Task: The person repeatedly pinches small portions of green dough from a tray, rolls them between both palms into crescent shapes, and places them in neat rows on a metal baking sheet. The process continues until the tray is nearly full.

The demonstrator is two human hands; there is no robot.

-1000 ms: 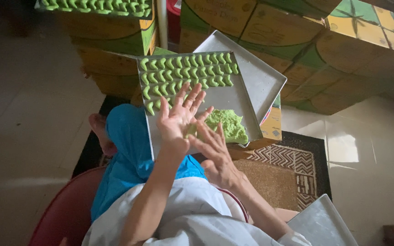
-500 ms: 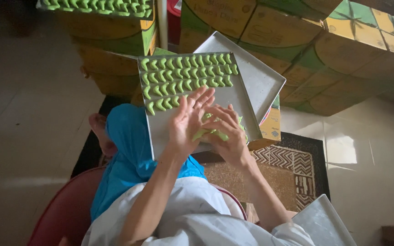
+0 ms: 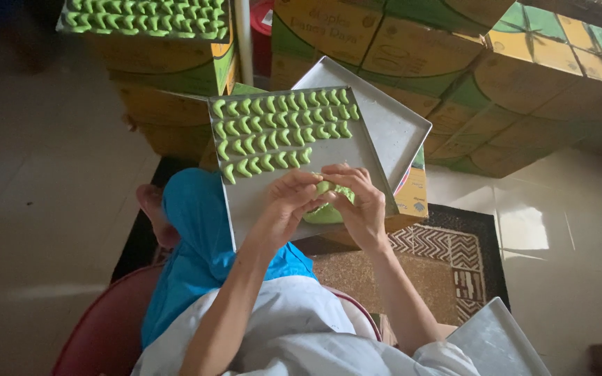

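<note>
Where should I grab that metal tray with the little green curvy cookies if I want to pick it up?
Probably grip the metal tray by its raised rim on the two long side edges, one hand coming in from each side. The green crescent pieces fill the far half, so the middle offers no grip. The left hand and right hand with the green dough lump crowd the near end.

Stacked yellow-green cartons [image 3: 412, 42], a patterned rug [image 3: 447, 257] and a red chair [image 3: 106, 327] surround.

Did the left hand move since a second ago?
Yes. The left hand came down from the rows of green pieces on the tray to the dough lump.
</note>
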